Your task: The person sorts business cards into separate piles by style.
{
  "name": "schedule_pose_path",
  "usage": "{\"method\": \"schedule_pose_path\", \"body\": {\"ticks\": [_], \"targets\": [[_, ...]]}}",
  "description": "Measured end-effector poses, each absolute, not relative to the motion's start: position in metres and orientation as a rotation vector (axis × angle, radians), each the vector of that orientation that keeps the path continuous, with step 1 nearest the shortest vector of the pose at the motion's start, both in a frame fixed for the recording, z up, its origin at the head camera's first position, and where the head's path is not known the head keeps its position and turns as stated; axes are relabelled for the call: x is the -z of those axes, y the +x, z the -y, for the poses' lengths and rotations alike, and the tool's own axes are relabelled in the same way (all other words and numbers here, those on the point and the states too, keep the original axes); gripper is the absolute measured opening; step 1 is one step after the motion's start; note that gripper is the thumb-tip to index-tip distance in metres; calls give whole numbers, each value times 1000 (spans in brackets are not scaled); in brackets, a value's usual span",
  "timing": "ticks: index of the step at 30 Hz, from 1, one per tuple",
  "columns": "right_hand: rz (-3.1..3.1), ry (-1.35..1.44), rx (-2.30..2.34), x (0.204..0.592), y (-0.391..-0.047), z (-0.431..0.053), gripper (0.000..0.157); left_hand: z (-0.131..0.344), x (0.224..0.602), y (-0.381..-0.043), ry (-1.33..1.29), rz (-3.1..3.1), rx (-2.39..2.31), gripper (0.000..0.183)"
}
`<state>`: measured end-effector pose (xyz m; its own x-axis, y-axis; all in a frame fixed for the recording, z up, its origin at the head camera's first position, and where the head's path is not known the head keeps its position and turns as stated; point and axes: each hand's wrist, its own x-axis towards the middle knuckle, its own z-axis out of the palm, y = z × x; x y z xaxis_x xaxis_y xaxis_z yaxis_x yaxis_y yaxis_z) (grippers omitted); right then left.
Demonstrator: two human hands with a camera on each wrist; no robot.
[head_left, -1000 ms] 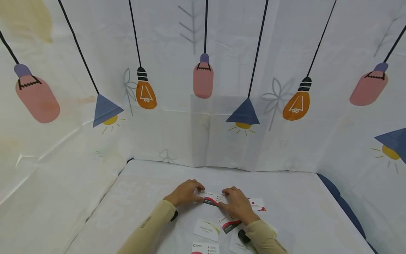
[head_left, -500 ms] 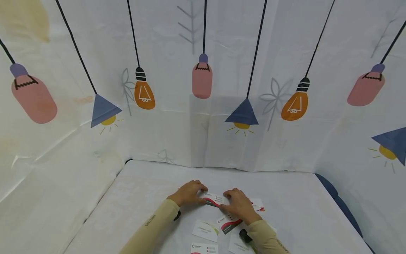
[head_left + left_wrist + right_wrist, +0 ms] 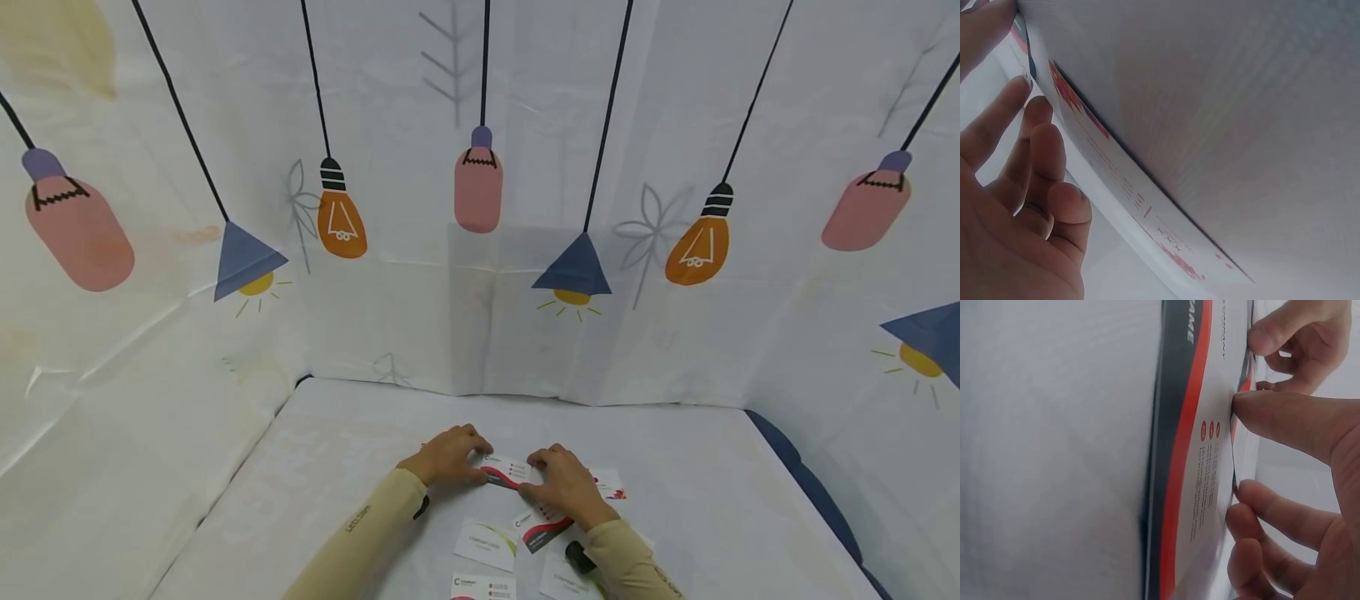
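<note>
A white business card (image 3: 506, 471) with a red and dark wave lies between both hands in the head view. My left hand (image 3: 448, 456) pinches its left end, thumb at the near corner and index finger at the far one. At the opposite end, my right hand (image 3: 564, 483) holds the card between thumb and index finger, with the other fingers curled. Nearer me, a matching card (image 3: 542, 530) sits partly under the right hand; the right wrist view shows its wave pattern large. A card with orange and purple splashes (image 3: 1129, 187) lies beside the left fingers, mostly hidden in the head view.
Several more cards lie on the white-covered table (image 3: 337, 433): one with a green corner (image 3: 486, 543), a red-wave one (image 3: 483, 587) at the bottom edge, one (image 3: 562, 579) near the right wrist and a splash-patterned one (image 3: 609, 483) beyond the right hand. A lamp-printed sheet (image 3: 405, 317) hangs behind.
My left hand has shifted slightly right, closer around the card's left end. The right hand and the cards have stayed almost in place, and the head view has swung a little.
</note>
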<state>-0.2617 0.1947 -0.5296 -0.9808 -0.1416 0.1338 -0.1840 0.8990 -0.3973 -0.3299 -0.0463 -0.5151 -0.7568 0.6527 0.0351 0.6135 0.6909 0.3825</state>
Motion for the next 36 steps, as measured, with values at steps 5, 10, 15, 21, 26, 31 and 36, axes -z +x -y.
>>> {"method": "schedule_pose_path", "body": {"ticks": [5,10,15,21,26,31,36], "targets": [[2949,266,-688,529,-261,-195,47,48,516,-329,1062,-2795,-614,44],[2940,268,-772,530,-263,-196,45,48,517,-329,1083,-2798,-638,45],[2932,251,-891,527,-261,-197,41,46,517,-329,1079,-2797,-643,44],[2919,242,-951,526,-259,-197,39,46,518,-327,1082,-2796,-688,41],[2907,214,-951,526,-260,-196,37,46,518,-326,1036,-2779,-773,37],[2906,180,-954,526,-260,-196,36,46,518,-326,988,-2781,-832,29],[2914,162,-975,527,-260,-196,35,45,521,-327,975,-2796,-841,24]]}}
